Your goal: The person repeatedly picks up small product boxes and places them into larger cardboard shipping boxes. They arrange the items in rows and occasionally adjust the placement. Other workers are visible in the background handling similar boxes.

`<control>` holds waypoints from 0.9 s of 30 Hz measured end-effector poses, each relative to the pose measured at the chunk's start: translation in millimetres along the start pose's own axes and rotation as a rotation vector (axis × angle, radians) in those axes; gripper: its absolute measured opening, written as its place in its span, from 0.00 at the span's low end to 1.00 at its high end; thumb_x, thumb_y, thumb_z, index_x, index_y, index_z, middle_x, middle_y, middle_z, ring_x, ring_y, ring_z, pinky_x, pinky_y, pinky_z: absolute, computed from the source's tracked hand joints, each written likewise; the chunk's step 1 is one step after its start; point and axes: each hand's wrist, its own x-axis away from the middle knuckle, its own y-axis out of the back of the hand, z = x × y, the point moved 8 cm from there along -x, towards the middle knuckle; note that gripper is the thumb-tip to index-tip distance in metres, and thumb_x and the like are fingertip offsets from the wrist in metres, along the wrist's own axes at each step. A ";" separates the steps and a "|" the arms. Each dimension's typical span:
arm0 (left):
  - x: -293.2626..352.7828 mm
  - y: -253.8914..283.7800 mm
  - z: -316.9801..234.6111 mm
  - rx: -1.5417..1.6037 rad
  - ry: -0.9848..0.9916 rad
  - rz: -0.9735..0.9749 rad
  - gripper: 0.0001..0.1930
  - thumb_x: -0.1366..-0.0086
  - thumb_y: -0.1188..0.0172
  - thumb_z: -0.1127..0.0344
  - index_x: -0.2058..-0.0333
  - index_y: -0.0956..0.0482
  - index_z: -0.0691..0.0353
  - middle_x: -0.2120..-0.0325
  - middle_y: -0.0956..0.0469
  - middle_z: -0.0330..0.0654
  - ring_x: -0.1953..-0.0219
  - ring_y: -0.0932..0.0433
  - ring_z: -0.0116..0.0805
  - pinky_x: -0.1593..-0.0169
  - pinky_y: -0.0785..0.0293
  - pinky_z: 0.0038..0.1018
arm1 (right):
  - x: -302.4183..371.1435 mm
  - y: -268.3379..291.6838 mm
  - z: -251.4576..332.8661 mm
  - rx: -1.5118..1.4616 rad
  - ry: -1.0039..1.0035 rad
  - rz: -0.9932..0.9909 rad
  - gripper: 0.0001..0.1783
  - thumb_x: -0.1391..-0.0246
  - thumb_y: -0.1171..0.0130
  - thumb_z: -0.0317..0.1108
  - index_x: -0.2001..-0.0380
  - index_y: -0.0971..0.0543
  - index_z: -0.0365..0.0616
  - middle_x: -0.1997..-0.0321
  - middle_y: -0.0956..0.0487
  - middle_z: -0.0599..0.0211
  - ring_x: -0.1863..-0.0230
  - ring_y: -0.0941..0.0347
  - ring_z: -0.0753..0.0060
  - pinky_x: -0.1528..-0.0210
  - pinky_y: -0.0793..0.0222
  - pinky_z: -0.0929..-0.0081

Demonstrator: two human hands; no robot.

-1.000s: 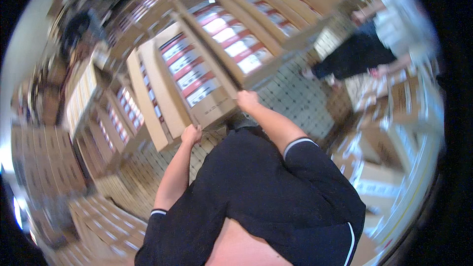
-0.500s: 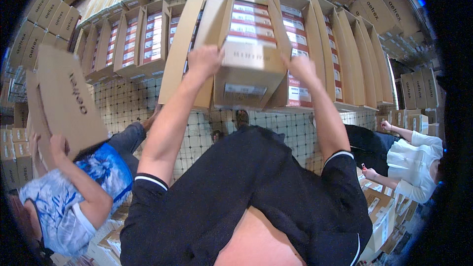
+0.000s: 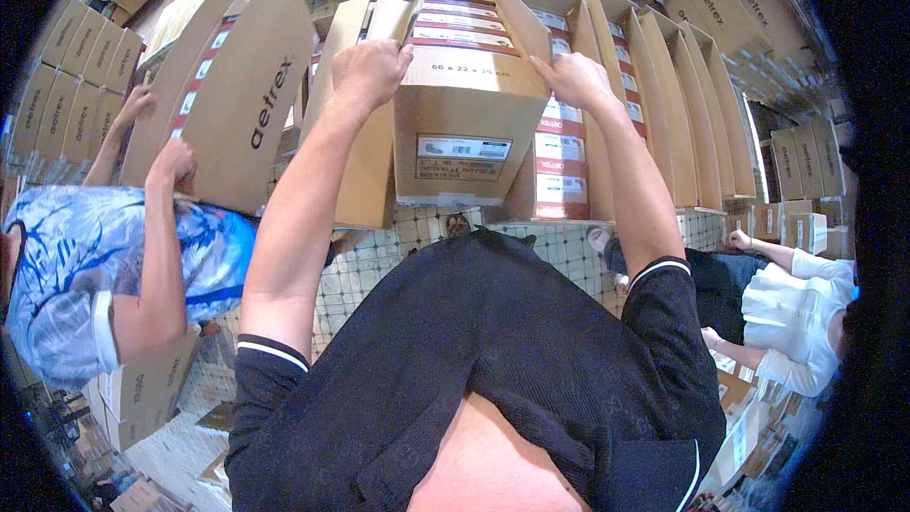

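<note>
In front of me a brown cardboard carton (image 3: 464, 120) stands with its top open. Two of its long flaps are up, the left flap (image 3: 423, 2) and the right flap (image 3: 521, 24). Inside sits a row of red-and-white shoe boxes (image 3: 462, 21). At the carton's left top edge my left hand (image 3: 372, 76) is closed, its fingers curled at the base of the left flap. Opposite, my right hand (image 3: 578, 82) pinches the lower corner of the right flap between thumb and fingers.
Open cartons (image 3: 654, 104) of shoe boxes line up on both sides. On the left a co-worker (image 3: 123, 265) holds a large open carton (image 3: 248, 100). Another person in white (image 3: 796, 313) is at the right. Stacked cartons (image 3: 71, 76) stand at the far left, above a tiled floor (image 3: 365, 270).
The carton between my hands has shifted slightly left and nearer, its flaps leaning further outward. The left co-worker has moved a large carton forward and right, into the row.
</note>
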 end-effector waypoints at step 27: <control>253.7 -145.8 -1.9 0.347 0.133 0.170 0.42 0.43 0.38 0.62 0.33 0.51 0.54 0.45 0.36 0.62 0.54 0.24 0.62 0.53 0.25 0.49 | 139.9 -214.5 172.6 -0.173 0.364 0.156 0.17 0.42 0.46 0.44 0.60 0.23 0.41 0.54 0.24 0.51 0.50 0.27 0.50 0.52 0.28 0.56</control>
